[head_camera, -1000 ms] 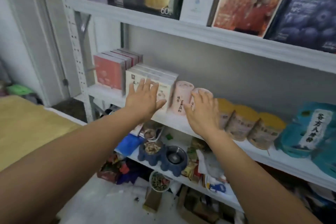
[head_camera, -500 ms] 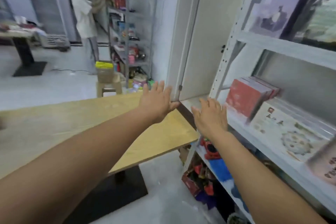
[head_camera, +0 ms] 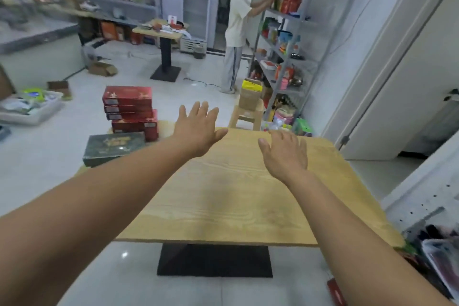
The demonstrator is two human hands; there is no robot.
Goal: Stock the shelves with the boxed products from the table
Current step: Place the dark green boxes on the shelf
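Both my hands hover empty over a light wooden table (head_camera: 238, 196). My left hand (head_camera: 198, 129) is spread flat near the table's far edge, fingers straight. My right hand (head_camera: 285, 151) is also open, palm down, above the table's right half. At the table's far left corner stands a stack of red boxes (head_camera: 129, 109), with a dark green box (head_camera: 114, 146) lying in front of it. My left hand is a short way right of these boxes and touches none of them. The shelf unit (head_camera: 427, 206) shows only at the right edge.
A person (head_camera: 236, 30) stands at a grey shelf rack (head_camera: 288, 37) at the back right. A small stool with a cardboard box (head_camera: 249, 107) sits beyond the table. Another table (head_camera: 164, 32), a white tray (head_camera: 29, 107) and floor clutter lie at the back left. A door (head_camera: 409, 82) stands right.
My view has swung left from the shelf to the table. Both hands left the shelved boxes and now hover open over the tabletop; the red and green boxes have come into view.
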